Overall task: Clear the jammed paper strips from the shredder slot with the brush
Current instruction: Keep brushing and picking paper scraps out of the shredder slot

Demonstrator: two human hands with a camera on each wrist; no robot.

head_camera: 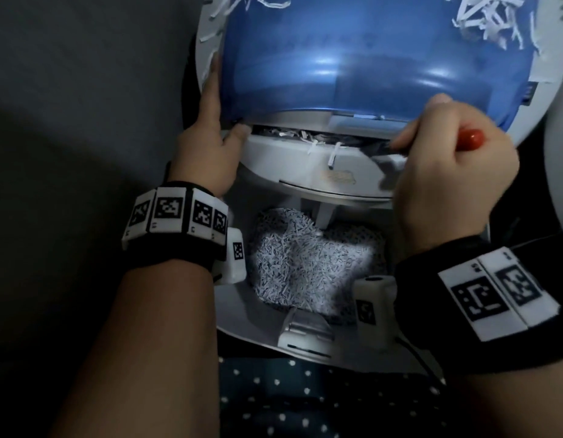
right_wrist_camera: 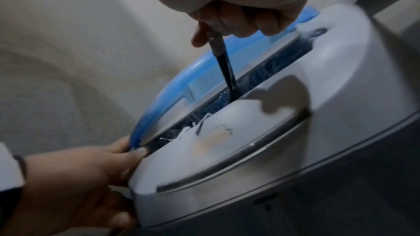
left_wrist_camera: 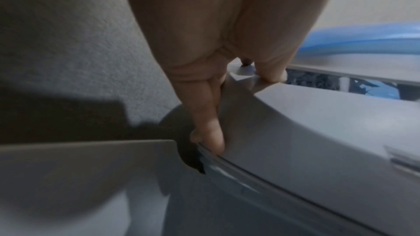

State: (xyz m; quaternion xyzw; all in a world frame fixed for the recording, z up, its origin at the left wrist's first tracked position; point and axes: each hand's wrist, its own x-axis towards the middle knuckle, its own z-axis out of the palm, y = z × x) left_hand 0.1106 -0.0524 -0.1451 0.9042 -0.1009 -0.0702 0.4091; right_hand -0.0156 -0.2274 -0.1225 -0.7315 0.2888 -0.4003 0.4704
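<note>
Right hand point(head_camera: 447, 172) clenched round brush point(right_wrist_camera: 223, 64), bristles down in the shredder point(head_camera: 321, 175) slot point(head_camera: 362, 141), right of centre. Paper strips point(head_camera: 305, 135) jammed left of them. Left hand point(head_camera: 207, 143) apparently pinches shredder's left edge.

The brush point(right_wrist_camera: 223, 64), red-handled with a dark ferrule and black bristles, sits gripped in the right hand point(head_camera: 447, 178), tip poked into the slot point(head_camera: 283, 135) of the grey, blue-lidded shredder point(head_camera: 305, 175). White paper strips point(head_camera: 332, 153) clog the narrow slot and hang over its front lip
</note>
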